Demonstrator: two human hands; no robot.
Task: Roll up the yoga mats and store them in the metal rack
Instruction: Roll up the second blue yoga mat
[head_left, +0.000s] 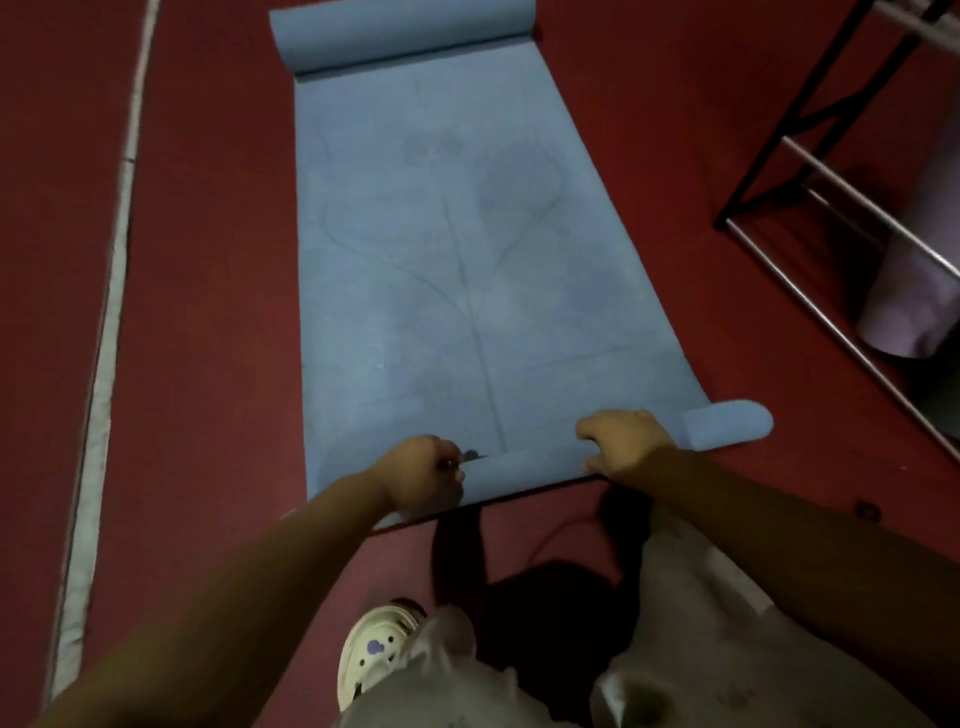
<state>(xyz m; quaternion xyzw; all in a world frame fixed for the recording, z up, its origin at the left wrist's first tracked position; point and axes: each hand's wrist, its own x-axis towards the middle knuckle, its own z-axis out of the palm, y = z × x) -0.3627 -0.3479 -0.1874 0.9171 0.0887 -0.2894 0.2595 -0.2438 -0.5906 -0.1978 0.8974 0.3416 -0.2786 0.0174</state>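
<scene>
Left hand and right hand grip near edge of blue yoga mat, fingers curled; uneven roll risks skewed, telescoping bundle.

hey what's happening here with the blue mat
A person crouches on the red floor, starting to roll the light blue yoga mat from its near end. The left hand and right hand both grip the small roll just formed there. The far end curls up by itself. To the right stands the black metal rack, already holding a rolled lilac mat.
</scene>
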